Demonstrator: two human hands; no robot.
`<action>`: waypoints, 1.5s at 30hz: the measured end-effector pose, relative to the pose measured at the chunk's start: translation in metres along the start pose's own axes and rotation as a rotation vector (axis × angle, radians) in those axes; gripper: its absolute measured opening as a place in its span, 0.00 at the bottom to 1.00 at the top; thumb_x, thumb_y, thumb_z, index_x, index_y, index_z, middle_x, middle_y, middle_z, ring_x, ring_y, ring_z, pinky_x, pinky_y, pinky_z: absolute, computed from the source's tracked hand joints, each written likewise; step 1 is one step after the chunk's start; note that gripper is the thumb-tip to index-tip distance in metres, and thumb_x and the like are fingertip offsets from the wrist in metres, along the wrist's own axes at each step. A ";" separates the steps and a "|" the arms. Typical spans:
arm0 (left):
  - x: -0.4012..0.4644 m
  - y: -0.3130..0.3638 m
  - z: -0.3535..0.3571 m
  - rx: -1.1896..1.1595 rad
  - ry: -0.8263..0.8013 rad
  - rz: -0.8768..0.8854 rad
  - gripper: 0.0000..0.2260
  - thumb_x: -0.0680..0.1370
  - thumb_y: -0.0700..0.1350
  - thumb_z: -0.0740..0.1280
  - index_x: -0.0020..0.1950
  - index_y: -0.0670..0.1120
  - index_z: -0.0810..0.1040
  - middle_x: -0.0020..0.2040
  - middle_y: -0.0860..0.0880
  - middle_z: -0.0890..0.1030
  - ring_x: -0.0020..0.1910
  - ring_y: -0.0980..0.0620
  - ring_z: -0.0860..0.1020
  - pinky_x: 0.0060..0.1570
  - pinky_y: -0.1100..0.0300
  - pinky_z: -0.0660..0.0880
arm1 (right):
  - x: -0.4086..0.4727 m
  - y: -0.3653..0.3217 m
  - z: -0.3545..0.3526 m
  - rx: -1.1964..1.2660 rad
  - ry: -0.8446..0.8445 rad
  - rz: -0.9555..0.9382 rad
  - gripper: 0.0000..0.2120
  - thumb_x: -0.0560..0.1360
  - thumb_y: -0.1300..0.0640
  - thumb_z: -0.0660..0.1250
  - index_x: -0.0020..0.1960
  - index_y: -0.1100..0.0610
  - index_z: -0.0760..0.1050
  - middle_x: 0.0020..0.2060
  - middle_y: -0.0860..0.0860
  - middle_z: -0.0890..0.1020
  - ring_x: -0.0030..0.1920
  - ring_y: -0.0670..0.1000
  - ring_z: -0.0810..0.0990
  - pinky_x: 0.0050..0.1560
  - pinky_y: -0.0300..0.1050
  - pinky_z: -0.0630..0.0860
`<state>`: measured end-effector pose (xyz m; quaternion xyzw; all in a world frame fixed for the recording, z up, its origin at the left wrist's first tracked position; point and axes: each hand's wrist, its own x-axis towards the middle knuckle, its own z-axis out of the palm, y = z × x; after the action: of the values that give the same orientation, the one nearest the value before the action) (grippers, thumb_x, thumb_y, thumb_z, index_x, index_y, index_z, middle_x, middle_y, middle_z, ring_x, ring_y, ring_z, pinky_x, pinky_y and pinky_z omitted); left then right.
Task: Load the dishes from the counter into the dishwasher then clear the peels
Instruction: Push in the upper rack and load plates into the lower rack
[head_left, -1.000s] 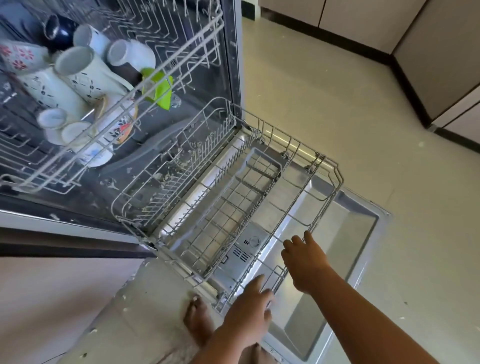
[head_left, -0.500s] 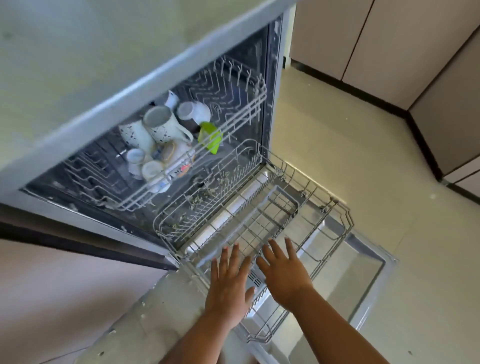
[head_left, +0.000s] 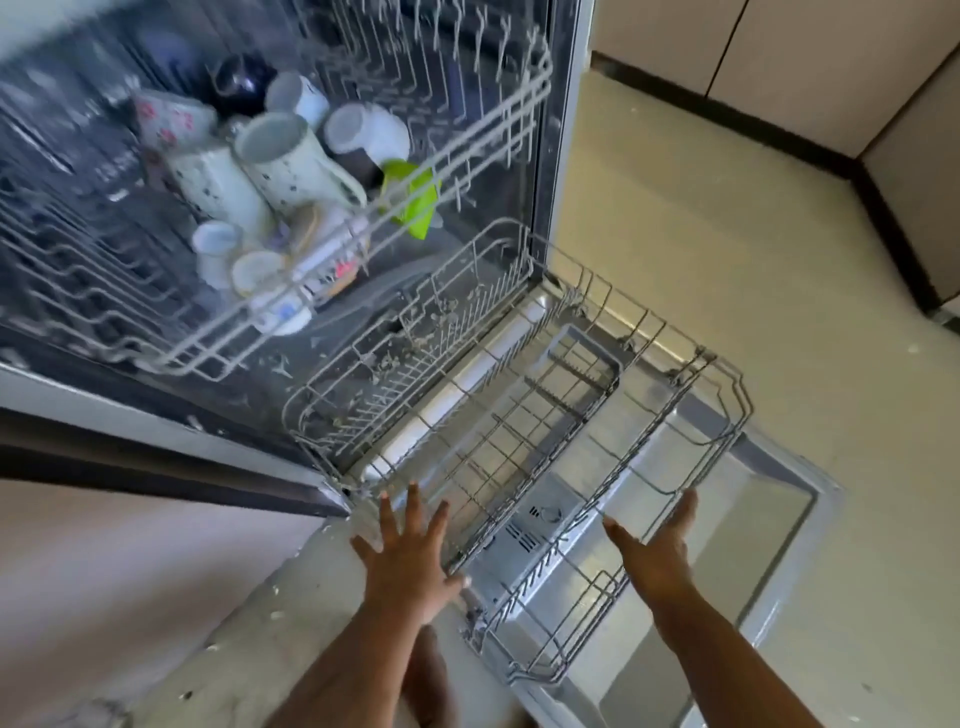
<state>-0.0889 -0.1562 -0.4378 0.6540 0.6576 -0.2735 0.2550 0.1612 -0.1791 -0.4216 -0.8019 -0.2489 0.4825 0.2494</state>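
Since half a second earlier the two hands had drawn apart: then they lay side by side over the near middle of the lower rack (head_left: 524, 431), and now the left hand (head_left: 410, 561) sat at its near-left corner while the right hand (head_left: 660, 551) had slid out along the near-right rim. Both were open, fingers straight and spread, holding nothing; whether the palms actually pressed the wire could not be told. The rack stood pulled out over the lowered dishwasher door (head_left: 769, 525), its long axis running away from the person toward the tub, so it lay straight ahead between the hands, each about equally near its own corner. It was grey wire, empty of dishes, with bits of debris caught among the far tines. Above and behind it the upper rack (head_left: 363, 244) carried a crowd of mugs (head_left: 291, 156) and a green piece (head_left: 415, 202), blurred. No counter dishes or peels showed here.
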 end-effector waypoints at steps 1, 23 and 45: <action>0.006 -0.005 0.007 -0.035 -0.020 -0.031 0.43 0.73 0.70 0.60 0.77 0.58 0.36 0.74 0.46 0.26 0.74 0.37 0.30 0.69 0.29 0.46 | 0.004 0.007 0.005 0.042 0.024 -0.026 0.48 0.76 0.57 0.70 0.78 0.43 0.35 0.79 0.51 0.49 0.77 0.60 0.54 0.73 0.56 0.55; 0.019 -0.032 -0.012 -0.111 -0.034 0.090 0.42 0.76 0.69 0.56 0.76 0.56 0.32 0.75 0.45 0.29 0.75 0.41 0.32 0.73 0.38 0.43 | 0.009 -0.048 0.057 -0.334 0.038 -0.033 0.51 0.75 0.69 0.63 0.75 0.39 0.29 0.77 0.61 0.47 0.67 0.68 0.66 0.58 0.59 0.74; -0.202 0.024 -0.230 0.122 0.411 0.318 0.40 0.78 0.67 0.54 0.75 0.53 0.30 0.74 0.45 0.26 0.71 0.43 0.25 0.71 0.42 0.31 | -0.189 -0.245 -0.039 -1.154 0.161 -0.764 0.35 0.79 0.38 0.54 0.78 0.49 0.41 0.77 0.57 0.40 0.76 0.63 0.36 0.71 0.71 0.40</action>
<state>-0.0573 -0.1425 -0.1321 0.8050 0.5670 -0.1305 0.1158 0.0798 -0.1217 -0.1259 -0.6957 -0.7111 0.0905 -0.0468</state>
